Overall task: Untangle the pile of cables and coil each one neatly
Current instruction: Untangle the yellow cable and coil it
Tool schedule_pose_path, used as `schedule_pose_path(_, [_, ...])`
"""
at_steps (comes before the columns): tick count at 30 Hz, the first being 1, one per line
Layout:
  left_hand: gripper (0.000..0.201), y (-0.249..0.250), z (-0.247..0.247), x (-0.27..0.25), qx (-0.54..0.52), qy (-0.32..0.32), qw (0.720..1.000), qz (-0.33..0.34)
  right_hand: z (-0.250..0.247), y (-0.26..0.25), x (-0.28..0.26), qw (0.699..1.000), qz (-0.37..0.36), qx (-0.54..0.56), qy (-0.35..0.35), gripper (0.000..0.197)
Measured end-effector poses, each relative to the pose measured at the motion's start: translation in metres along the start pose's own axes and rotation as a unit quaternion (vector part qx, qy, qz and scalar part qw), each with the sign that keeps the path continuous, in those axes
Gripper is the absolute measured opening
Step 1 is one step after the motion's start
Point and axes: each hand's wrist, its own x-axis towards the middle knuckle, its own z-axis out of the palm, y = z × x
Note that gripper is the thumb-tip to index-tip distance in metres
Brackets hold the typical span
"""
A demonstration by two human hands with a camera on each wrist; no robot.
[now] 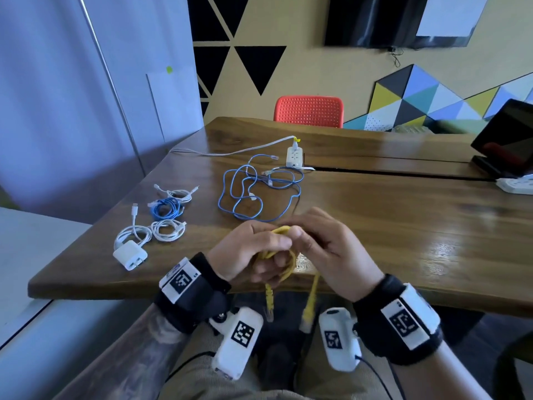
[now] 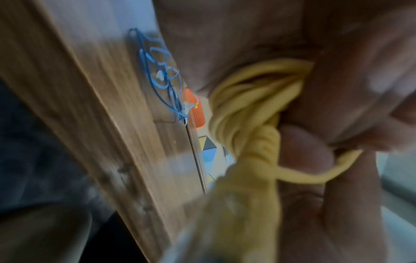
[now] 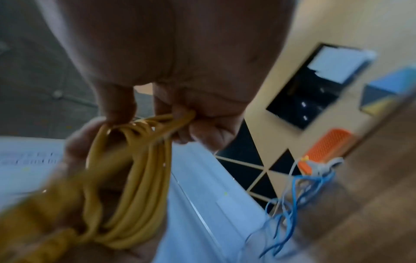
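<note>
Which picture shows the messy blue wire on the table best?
The head view. There the blue cable lies whole and sharp on the table, every loop visible beyond both hands. The left wrist view shows it small and blurred behind the palm; the right wrist view catches only smeared blue strands near the table's edge.

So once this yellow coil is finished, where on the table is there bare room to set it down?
The yellow cable is held in both hands. Bare wood lies right of the right hand, below the table seam, and between the white charger and the left hand. It is crowded around the coiled cables at left and the loose blue tangle.
</note>
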Motion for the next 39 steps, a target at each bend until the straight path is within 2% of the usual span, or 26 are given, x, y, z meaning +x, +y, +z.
schedule_pose_path(3, [0.023,0.0,-0.003,-0.004,-0.079,-0.03,0.996,-0.001,0.002,-0.003,-0.003,0.989,0.067,0.115,-0.061,0.012])
schedule_pose_path(4, [0.025,0.001,-0.006,-0.006,-0.115,-0.032,0.993,0.005,0.002,-0.002,-0.005,0.985,0.081,0.134,-0.078,0.017])
schedule_pose_path(6, [0.026,0.005,-0.013,-0.007,-0.169,-0.025,0.985,0.018,0.005,0.0,-0.009,0.976,0.097,0.164,-0.103,0.042])
schedule_pose_path(10, [0.03,0.01,-0.013,-0.006,-0.153,0.0,0.988,0.016,0.018,-0.004,-0.008,0.97,0.122,0.196,-0.083,0.062])
schedule_pose_path(11, [0.033,0.01,-0.011,-0.006,-0.131,0.012,0.991,0.008,0.019,-0.005,-0.007,0.97,0.121,0.196,-0.074,0.058])
schedule_pose_path(13, [0.038,0.007,-0.009,-0.005,-0.092,0.022,0.996,-0.008,0.019,-0.007,-0.006,0.97,0.119,0.199,-0.071,0.04])
schedule_pose_path(20, [0.041,0.004,-0.009,-0.004,-0.036,0.004,0.999,-0.001,0.023,-0.001,-0.002,0.985,0.116,0.115,-0.062,0.025])
schedule_pose_path(25, [0.038,0.006,-0.005,0.0,0.04,0.045,0.997,0.038,0.023,0.004,0.0,0.994,0.089,0.062,-0.026,0.025])
schedule_pose_path(29, [0.051,0.002,0.001,0.002,0.018,0.099,0.994,0.045,0.027,0.002,-0.002,0.996,0.068,0.051,0.016,0.017])
schedule_pose_path(31, [0.052,0.001,0.002,0.003,0.018,0.104,0.993,0.045,0.028,0.0,-0.003,0.995,0.067,0.059,0.032,0.016])
schedule_pose_path(34, [0.042,0.003,-0.001,0.004,0.007,0.064,0.996,0.066,0.027,0.002,-0.002,0.997,0.065,0.033,0.04,0.014])
schedule_pose_path(36, [0.03,0.004,-0.003,0.004,0.043,0.054,0.994,0.079,0.025,0.004,0.0,0.997,0.063,0.016,0.036,0.014])
schedule_pose_path(39, [0.026,0.003,-0.002,0.004,0.113,0.109,0.982,0.103,0.023,0.003,0.0,0.998,0.042,-0.028,0.046,0.012])
